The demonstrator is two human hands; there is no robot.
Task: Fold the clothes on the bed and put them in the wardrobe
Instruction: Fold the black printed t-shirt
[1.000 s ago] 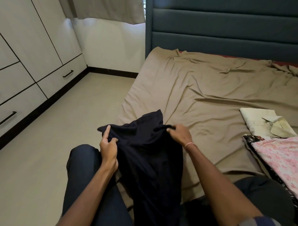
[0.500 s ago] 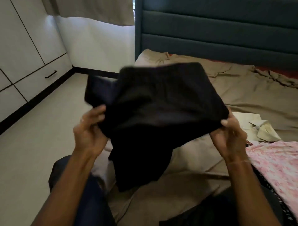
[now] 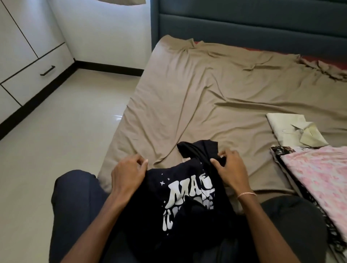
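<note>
Bed: tan sheet (image 3: 206, 97), thin, heavily creased, filling the centre and right of the frame; a strip of red mattress (image 3: 317, 60) shows along its far edge.
Headboard (image 3: 244, 24): dark teal, padded in horizontal bands, across the top right.
Floor (image 3: 65, 131): pale glossy tile, left side, edged with black skirting (image 3: 109, 65) below a white wall.
Wardrobe (image 3: 24, 47): white flat fronts, upper left, with a drawer carrying a black bar handle (image 3: 47, 70).
Curtain (image 3: 122, 1): only its hem shows, top edge.
Cream shirt (image 3: 293, 131): folded square, collar up, on the sheet at right.
Pink floral garment (image 3: 319, 174): flat, lower right, just below the cream shirt, overlying a black-and-white patterned piece (image 3: 281, 150).
Black T-shirt (image 3: 187, 197): soft knit, white bubble lettering and stars, crumpled over the person's lap at lower centre, its top reaching onto the sheet.
Left hand (image 3: 129, 174): fingers curled at the T-shirt's left edge, gripping it.
Right hand (image 3: 231, 169): pinches bunched fabric at its upper right; thin bracelet (image 3: 246, 194) on the wrist.
</note>
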